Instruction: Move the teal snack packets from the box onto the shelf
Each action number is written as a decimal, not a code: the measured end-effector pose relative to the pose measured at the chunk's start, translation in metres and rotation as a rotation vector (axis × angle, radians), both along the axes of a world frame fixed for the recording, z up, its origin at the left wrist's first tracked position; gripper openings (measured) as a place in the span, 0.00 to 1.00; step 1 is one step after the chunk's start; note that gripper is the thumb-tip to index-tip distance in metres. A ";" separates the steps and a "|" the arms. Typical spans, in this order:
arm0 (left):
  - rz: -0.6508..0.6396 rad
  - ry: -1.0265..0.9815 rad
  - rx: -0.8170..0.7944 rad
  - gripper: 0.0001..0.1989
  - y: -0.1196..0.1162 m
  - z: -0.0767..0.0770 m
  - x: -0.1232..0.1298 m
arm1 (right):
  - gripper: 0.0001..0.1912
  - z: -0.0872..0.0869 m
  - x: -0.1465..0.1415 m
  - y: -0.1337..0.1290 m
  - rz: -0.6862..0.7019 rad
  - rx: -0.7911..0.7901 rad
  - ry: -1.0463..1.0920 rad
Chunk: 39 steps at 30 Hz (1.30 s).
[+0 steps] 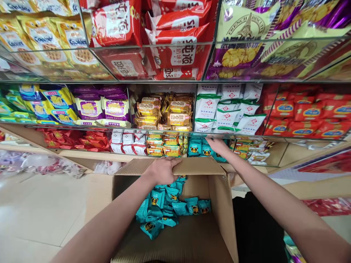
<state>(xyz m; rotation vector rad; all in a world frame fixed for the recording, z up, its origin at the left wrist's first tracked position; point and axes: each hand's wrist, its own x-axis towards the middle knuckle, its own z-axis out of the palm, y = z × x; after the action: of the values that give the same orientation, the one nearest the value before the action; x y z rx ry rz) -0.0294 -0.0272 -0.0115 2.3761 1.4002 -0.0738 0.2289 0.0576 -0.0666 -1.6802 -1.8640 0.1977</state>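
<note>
An open cardboard box [223, 215] stands below the shelves, with several small teal packets [164, 204] inside, mostly at its left and back. My left hand [163, 170] grips the box's far flap, its fingers bent over the cardboard. My right hand [218, 146] reaches into the low shelf compartment that holds more teal packets [195, 147]. Its fingers are partly hidden under the glass edge above, and whether they hold a packet cannot be made out.
Glass-fronted shelves [164, 82] carry red, purple, yellow and white-green snack packs above. Red packets [93, 140] lie low at the left. Pale floor tiles [35, 215] show at left, a dark cloth [257, 226] at right.
</note>
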 end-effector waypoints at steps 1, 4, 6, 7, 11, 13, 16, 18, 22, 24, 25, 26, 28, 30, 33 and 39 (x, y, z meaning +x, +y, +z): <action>0.016 -0.006 -0.017 0.32 0.000 -0.001 0.000 | 0.15 0.004 0.006 -0.023 0.002 0.015 0.019; 0.050 -0.032 -0.047 0.32 0.001 -0.003 0.000 | 0.13 0.019 0.012 -0.109 0.073 0.177 0.140; 0.039 -0.043 -0.044 0.31 0.001 -0.005 0.000 | 0.09 0.021 -0.005 -0.165 0.268 0.181 0.149; 0.022 -0.042 -0.030 0.31 0.001 -0.006 0.001 | 0.08 0.017 -0.019 -0.187 0.399 0.103 0.109; -0.044 -0.026 0.054 0.31 -0.001 -0.007 0.002 | 0.10 -0.038 -0.094 -0.214 0.483 -0.471 -0.079; -0.045 -0.017 0.079 0.31 0.000 -0.005 0.002 | 0.18 -0.071 -0.124 -0.203 0.392 -0.560 -0.112; -0.033 -0.014 0.108 0.30 0.001 0.002 0.001 | 0.09 -0.099 -0.142 -0.188 0.302 -0.591 -0.101; -0.040 -0.025 0.133 0.30 -0.007 0.006 -0.002 | 0.06 -0.097 -0.137 -0.187 0.273 -0.579 -0.060; 0.108 -0.306 0.336 0.23 -0.063 -0.002 -0.005 | 0.05 -0.058 -0.104 -0.204 0.270 -0.527 0.249; 0.320 -0.558 0.412 0.22 -0.101 -0.017 0.000 | 0.10 -0.033 -0.089 -0.217 0.245 -0.511 0.703; 0.435 -0.677 0.368 0.22 -0.118 -0.026 0.004 | 0.12 -0.023 -0.085 -0.223 0.218 -0.504 0.941; 0.525 -0.766 0.254 0.23 -0.132 -0.033 0.009 | 0.14 -0.014 -0.082 -0.229 0.193 -0.501 1.132; 0.617 -0.867 0.076 0.18 -0.148 -0.043 0.020 | 0.17 -0.003 -0.083 -0.236 0.182 -0.500 1.298; 0.633 -0.905 0.023 0.16 -0.150 -0.045 0.030 | 0.17 0.000 -0.089 -0.238 0.185 -0.454 1.296; 0.633 -0.900 0.099 0.15 -0.143 -0.039 0.036 | 0.18 -0.003 -0.098 -0.235 0.105 -0.303 1.202; 0.678 -0.877 0.180 0.17 -0.140 -0.029 0.037 | 0.19 0.001 -0.100 -0.228 -0.024 -0.088 0.913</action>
<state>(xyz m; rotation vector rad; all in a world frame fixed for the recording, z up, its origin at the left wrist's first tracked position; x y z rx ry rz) 0.0071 -0.1670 -0.0410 1.5433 1.6331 1.1463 0.1294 -0.1706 -0.0652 -1.3150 -1.1457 0.8797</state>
